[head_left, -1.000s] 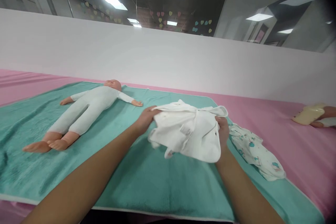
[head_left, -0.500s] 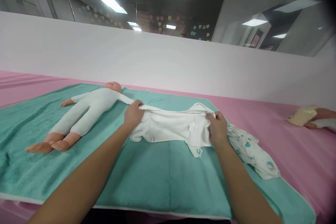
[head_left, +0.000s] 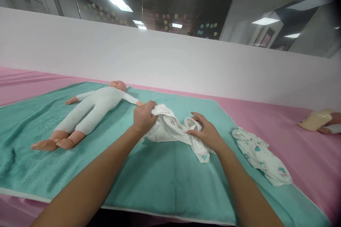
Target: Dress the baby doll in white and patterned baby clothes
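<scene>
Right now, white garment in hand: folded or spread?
Bunched, neither neatly folded nor spread: the white garment sags in creases from the left hand.

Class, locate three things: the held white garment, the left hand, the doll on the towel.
White garment (head_left: 168, 131), head view: middle fabric.
Left hand (head_left: 144, 116), head view: back of the hand.
Doll (head_left: 104, 98), head view: torso.

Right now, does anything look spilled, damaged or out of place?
Nothing looks spilled or damaged. The teal-printed white cloth garment at right looks askew, rumpled across the edge of the teal plush towel onto pink sheeting.
</scene>
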`<state>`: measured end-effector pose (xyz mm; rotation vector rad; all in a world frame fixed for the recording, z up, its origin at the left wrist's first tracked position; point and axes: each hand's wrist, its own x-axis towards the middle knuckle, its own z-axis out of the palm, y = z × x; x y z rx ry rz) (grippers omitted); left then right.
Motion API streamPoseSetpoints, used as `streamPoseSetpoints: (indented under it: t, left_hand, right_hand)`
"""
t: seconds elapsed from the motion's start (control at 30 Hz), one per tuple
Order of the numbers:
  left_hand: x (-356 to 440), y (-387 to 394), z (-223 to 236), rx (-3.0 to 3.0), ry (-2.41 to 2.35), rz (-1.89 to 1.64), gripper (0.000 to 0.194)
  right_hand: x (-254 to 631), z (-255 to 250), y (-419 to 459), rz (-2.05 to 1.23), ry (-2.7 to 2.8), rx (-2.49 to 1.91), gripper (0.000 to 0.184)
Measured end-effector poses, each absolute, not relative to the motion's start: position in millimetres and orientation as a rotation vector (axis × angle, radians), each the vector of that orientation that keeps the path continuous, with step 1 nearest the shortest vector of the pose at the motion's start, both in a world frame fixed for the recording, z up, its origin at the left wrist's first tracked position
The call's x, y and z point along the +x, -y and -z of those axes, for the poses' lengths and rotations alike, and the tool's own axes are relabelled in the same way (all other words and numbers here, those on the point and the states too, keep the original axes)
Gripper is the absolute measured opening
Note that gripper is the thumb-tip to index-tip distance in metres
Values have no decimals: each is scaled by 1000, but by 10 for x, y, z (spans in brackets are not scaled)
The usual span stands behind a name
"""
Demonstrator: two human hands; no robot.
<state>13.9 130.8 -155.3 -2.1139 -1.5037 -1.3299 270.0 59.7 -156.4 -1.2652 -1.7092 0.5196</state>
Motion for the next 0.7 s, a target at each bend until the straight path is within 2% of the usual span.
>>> streamPoseSetpoints:
  t: [0.1,0.17,0.27,0.33,0.4,0.47,0.53,0.7]
  left_hand:
    - [144,-1306,1517,-2060,1599,1428,20]
    - [131,-1333,1478,-2085,1665,1528,16]
    - [114,-1401,1458,-2323,1756,1598,12]
    - [112,-1440,1480,-2504,1772,1485,13]
    - [116,-1458,1511,-2570,1762,1202,15]
    - [120,-1459,1534,-2506,1733,916,17]
    - [115,-1460,1542,-2409,1703,817,21]
    - [54,-1548,1583,-2470,1914,1170,19]
  right_hand:
    - [2755,1665,-676,-414,1856,-1440,43]
    - [2812,1684,-720,-131,1842,-1484,24]
    - [2900,1631,-731,396,1535,-1473,13]
    - [2950,1575,-699,589,1316,-1403,4]
    - [2989,1527,-655,629,1198,-1311,7]
    - [3018,1501,-625,536,1121,-1219,11]
    - [3047,1501,-633,271,1023,-1114,10]
    - [3130,1594,-777,-607,858,-938,12]
